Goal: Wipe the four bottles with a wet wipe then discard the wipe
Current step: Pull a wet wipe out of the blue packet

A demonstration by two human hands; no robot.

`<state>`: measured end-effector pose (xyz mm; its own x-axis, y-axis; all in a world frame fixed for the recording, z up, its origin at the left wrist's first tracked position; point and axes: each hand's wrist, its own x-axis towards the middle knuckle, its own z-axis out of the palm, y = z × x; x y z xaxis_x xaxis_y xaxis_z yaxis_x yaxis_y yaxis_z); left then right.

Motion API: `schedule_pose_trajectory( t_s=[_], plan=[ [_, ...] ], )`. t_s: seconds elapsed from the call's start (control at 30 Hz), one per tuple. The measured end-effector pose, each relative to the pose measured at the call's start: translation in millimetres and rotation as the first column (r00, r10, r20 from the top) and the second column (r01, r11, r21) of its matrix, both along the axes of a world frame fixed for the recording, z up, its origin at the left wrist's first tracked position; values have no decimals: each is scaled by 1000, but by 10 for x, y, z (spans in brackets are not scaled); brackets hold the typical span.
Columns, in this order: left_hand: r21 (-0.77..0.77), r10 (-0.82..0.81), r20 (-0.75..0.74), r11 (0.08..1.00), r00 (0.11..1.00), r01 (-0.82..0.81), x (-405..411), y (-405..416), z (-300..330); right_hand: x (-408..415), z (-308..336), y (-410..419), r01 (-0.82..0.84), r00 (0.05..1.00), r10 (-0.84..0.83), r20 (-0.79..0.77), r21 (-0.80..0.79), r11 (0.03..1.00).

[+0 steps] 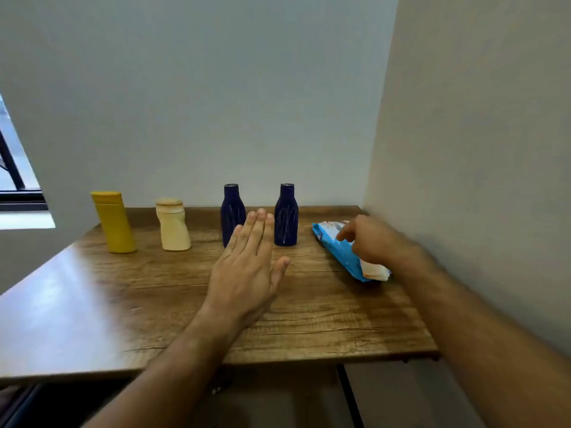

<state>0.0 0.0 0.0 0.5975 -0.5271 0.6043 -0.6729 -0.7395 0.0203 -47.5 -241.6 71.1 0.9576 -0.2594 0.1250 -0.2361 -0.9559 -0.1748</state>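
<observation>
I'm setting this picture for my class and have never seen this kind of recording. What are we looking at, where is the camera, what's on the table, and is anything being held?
There is no machine here: a person wears a camera on the head, looking forward and down at their own two bare arms. On a wooden table in a corner stand four bottles in a row: a yellow bottle, a cream bottle and two dark blue bottles. At the right lies a blue wipe pack. The left hand hovers flat and open, holding nothing. The right hand rests on the pack with fingers curled at its top; whether it pinches a wipe is unclear.
</observation>
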Motion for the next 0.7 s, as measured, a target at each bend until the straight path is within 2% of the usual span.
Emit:
schedule_pose_trajectory(
  t_s=[0.13,0.23,0.3,0.7],
  plan=[
    [66,3,-47,998,999,0,86,-88,-43,-92,-35,-217,69,991,-71,-112,-24,997],
    [84,4,-57,997,998,1,119,-140,-125,-43,-133,-265,49,972,-63,-226,-68,996],
    [93,11,-54,996,998,-6,145,-143,-178,-11,-188,-287,56,961,-65,-268,-40,998],
    [47,-10,-53,999,999,13,196,-203,-299,54,-285,-409,121,954,-124,-272,-26,992]
  ],
)
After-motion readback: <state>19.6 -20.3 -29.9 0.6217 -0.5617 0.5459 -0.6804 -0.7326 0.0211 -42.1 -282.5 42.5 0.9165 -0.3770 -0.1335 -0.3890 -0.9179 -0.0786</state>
